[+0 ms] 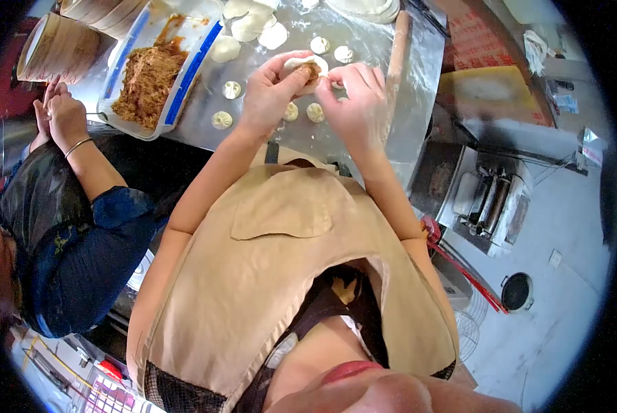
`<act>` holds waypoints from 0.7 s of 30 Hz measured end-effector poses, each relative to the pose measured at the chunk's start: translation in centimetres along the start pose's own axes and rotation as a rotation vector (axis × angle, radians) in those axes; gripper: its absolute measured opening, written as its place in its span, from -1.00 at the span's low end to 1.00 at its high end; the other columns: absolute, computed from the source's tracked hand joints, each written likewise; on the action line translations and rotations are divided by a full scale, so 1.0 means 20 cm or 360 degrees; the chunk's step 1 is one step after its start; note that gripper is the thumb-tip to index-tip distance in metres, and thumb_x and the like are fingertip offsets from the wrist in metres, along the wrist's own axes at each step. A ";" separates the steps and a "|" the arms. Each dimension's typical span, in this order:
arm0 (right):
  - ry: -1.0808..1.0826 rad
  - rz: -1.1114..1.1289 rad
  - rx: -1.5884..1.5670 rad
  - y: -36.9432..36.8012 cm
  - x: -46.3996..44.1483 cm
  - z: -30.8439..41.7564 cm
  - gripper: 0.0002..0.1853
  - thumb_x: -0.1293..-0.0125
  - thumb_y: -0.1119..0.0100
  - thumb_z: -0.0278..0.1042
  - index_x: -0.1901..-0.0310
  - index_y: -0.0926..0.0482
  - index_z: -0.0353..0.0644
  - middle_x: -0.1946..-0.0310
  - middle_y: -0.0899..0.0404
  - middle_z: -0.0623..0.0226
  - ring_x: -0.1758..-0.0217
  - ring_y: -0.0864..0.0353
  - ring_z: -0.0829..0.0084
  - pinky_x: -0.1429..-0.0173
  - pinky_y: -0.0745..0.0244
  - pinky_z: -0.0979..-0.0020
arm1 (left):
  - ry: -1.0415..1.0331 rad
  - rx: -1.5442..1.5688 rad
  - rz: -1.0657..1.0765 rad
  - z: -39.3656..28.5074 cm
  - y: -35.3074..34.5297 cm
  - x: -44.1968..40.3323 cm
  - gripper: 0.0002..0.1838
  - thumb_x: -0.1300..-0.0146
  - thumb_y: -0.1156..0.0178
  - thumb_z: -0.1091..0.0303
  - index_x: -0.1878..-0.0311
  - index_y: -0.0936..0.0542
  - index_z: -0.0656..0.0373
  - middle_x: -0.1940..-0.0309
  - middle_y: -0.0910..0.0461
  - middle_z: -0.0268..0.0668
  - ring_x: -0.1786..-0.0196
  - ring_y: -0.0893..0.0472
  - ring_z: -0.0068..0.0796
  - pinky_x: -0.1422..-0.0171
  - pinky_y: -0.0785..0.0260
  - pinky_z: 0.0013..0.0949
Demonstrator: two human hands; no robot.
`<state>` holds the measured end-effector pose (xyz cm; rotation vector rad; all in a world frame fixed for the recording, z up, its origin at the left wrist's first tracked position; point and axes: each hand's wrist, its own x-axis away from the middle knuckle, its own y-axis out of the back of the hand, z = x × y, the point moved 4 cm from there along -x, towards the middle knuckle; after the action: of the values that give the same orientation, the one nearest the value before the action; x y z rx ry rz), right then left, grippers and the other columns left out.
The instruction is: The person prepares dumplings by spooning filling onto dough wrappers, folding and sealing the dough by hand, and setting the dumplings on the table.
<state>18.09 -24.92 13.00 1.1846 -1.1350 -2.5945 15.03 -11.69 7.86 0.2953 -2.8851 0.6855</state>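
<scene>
Cupped in my left hand [266, 95] is a round dough wrapper [297, 62] with brown filling showing at its middle. The left thumb presses against the filling. My right hand [356, 100] pinches the wrapper's right edge between thumb and fingertips. Around my hands, several small pleated buns [232, 89] sit on the metal table [418, 103]. Flat dough wrappers [252, 26] lie overlapping beyond my left hand. To the left stands a clear tub with a blue rim [194, 72], holding shredded-looking brown filling [146, 86].
A wooden rolling pin [398, 51] lies along the table's right side. Bamboo steamers [57, 51] stand at the far left. A co-worker's hands [64, 113] are close to the tub. A roller machine [491, 199] is at the right, with a dark round pan [517, 292] below it.
</scene>
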 end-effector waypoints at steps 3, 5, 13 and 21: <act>-0.0039 -0.0104 -0.0081 0.01 -0.04 0.01 -0.92 0.09 -0.26 -0.45 0.53 -0.53 -0.07 0.48 -0.50 0.39 0.38 -0.43 0.30 0.23 -0.34 0.35 | -0.0034 -0.0047 0.0014 -0.05 -0.02 0.01 -0.73 -0.29 -0.14 0.45 -0.05 -0.55 0.20 0.12 -0.60 -0.30 0.11 -0.59 -0.57 0.00 -0.49 -0.48; 0.0029 -0.0080 -0.0065 0.01 -0.02 0.00 -0.91 0.10 -0.26 -0.45 0.53 -0.53 -0.06 0.48 -0.49 0.39 0.37 -0.42 0.30 0.24 -0.34 0.35 | -0.0039 -0.0119 0.0022 -0.06 0.00 0.01 -0.74 -0.28 -0.13 0.47 -0.03 -0.56 0.22 0.14 -0.60 -0.28 0.13 -0.60 -0.57 0.02 -0.49 -0.50; 0.0249 0.0013 0.0033 0.00 -0.05 0.03 -0.91 0.08 -0.27 -0.40 0.50 -0.54 -0.05 0.47 -0.49 0.44 0.34 -0.42 0.34 0.23 -0.32 0.34 | -0.0022 -0.0607 0.0045 -0.13 0.04 -0.05 -0.75 -0.24 -0.10 0.51 0.03 -0.57 0.32 0.21 -0.63 -0.22 0.21 -0.62 -0.57 0.06 -0.48 -0.54; 0.0343 0.0076 0.0077 0.01 -0.05 0.08 -0.90 0.03 -0.24 -0.36 0.54 -0.48 -0.03 0.45 -0.48 0.48 0.34 -0.41 0.36 0.23 -0.28 0.34 | 0.0038 -0.0806 0.0293 -0.21 0.03 -0.05 -0.73 -0.20 -0.06 0.51 0.06 -0.59 0.36 0.29 -0.63 -0.28 0.24 -0.61 -0.62 0.08 -0.47 -0.54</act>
<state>17.72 -23.71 14.50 1.3888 -1.1711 -2.3480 16.34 -9.05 11.01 -0.0456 -2.9544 -0.0358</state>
